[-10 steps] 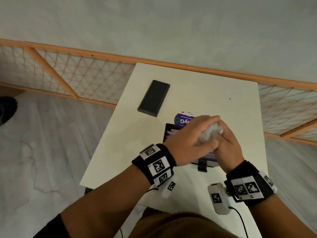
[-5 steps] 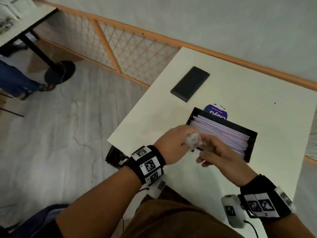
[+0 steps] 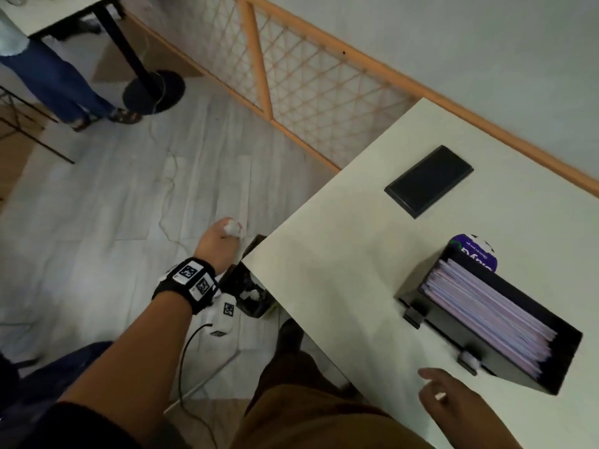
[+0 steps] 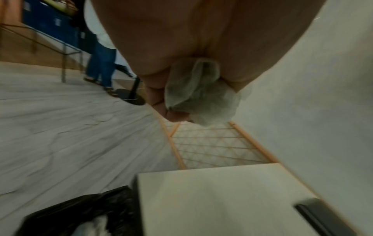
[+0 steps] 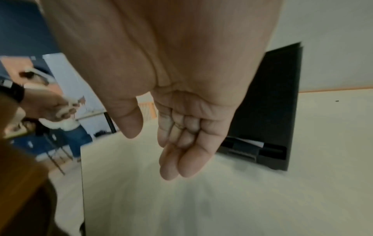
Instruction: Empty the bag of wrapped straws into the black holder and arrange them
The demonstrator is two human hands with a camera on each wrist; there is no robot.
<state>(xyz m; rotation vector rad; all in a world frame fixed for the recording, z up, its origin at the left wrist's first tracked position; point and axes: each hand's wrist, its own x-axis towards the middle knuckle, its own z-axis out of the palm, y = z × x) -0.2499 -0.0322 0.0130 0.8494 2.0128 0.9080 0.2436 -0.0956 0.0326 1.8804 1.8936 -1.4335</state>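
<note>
- Head view: the left hand (image 3: 217,246) reaches out past the left edge of the worktop (image 3: 350,286), above the floor, with its fingers curled tight round the crumpled clear bag (image 3: 232,227).
- Just below that hand, a bin lined with a black bag (image 3: 249,294) stands on the floor, partly under the worktop edge, with some white scraps inside.
- The black holder (image 3: 505,361) sits tilted on the worktop near its right side, packed with wrapped straws (image 3: 486,314) lying side by side along its length.
- A purple round sticker (image 3: 475,254) shows just behind the holder, and a black phone (image 3: 428,180) lies flat further back, well apart from it.
- The right hand (image 3: 453,403) hovers over the worktop's near edge, close to the holder's front corner, fingers loose and holding nothing.
- A second person's jeans-clad legs (image 3: 61,82) stand by another table at far left.
- Left wrist view: the fingers (image 4: 159,97) are wrapped round the crumpled bag (image 4: 201,97), which bulges out of the fist; the bin's black liner (image 4: 80,214) lies below beside the worktop corner.
- Right wrist view: the palm faces the camera with fingers (image 5: 181,153) relaxed, slightly bent and empty, above the worktop; the holder (image 5: 268,103) stands just beyond them.
</note>
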